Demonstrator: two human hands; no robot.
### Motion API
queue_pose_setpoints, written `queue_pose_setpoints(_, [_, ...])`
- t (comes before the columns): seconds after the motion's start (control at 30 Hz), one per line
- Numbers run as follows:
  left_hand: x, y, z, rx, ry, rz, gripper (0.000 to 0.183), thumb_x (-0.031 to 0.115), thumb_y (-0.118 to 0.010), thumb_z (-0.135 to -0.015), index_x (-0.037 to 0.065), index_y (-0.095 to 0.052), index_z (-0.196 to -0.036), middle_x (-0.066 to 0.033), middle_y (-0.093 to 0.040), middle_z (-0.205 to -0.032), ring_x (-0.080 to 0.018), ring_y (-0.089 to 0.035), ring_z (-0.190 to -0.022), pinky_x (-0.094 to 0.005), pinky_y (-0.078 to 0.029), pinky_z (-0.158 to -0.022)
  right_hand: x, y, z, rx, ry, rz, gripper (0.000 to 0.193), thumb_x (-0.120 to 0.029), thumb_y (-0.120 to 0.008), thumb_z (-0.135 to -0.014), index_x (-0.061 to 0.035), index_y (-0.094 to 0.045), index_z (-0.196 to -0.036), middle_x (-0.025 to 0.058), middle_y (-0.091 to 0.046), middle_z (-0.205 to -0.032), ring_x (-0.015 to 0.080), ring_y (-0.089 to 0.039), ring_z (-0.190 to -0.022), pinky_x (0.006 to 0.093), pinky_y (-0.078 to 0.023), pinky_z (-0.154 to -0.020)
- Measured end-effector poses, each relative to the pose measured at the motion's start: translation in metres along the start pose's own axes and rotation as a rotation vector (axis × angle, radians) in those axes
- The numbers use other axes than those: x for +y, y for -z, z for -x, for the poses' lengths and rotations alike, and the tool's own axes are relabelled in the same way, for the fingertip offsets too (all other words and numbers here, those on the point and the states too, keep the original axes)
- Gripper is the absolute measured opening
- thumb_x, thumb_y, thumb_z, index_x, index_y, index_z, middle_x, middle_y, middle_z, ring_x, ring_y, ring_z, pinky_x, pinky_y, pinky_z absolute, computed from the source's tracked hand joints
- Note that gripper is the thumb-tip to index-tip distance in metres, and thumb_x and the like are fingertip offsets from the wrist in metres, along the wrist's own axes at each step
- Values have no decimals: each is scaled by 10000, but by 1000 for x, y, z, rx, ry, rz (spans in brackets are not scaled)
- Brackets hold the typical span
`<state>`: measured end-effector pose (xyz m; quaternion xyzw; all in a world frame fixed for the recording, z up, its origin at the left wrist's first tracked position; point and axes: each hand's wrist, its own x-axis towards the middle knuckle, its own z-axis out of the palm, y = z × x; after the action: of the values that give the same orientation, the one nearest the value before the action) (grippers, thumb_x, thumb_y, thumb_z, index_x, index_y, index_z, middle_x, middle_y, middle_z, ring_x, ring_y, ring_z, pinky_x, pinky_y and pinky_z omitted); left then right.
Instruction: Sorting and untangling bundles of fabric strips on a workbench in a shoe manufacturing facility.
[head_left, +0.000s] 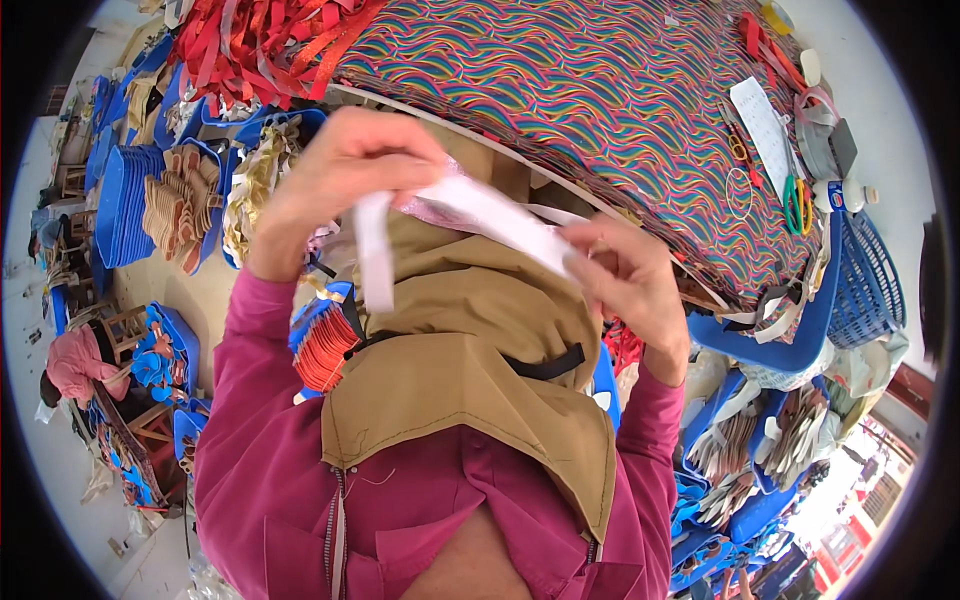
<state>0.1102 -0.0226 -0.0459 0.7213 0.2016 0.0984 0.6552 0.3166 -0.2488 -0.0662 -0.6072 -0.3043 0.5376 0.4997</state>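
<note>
Between my two hands stretches a pale whitish strip (505,222), held above my lap. My left hand (365,165) pinches one part of it, and a loose length hangs down beside the fingers. At the strip's other end my right hand (630,275) grips it with bent fingers. Just below the strip shows a pink, glittery band (445,213); whether it belongs to the same piece I cannot tell. A brown apron (470,385) covers my lap under both hands.
A table covered with wavy multicoloured material (560,90) lies ahead. On it are red strips (270,45), green-handled scissors (797,205) and a paper sheet (762,130). Blue trays (130,205) of cut pieces stand left; a blue basket (868,270) is at right.
</note>
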Motion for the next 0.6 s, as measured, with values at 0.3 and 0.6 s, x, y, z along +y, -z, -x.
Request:
queue_pose_setpoints(0.3, [-49, 103, 83, 289, 99, 75, 61, 38, -643, -859, -1, -676, -893, -19, -616, -773, -71, -499, -629, -171, -376, -585, 60, 69, 60, 108, -61, 168, 146, 2, -706, -808, 45, -725, -947, -21, -544, -583, 60, -399, -489, 188, -339, -466])
queue_pose_setpoints(0.6, [-165, 152, 140, 422, 279, 100, 57, 35, -646, -862, -5, -672, -894, -31, -617, -785, -88, -524, -673, -191, -421, -620, 118, 137, 87, 279, -225, 132, 113, -50, -700, -814, 40, -722, -880, -5, -538, -573, 71, -406, -492, 216, -356, -474])
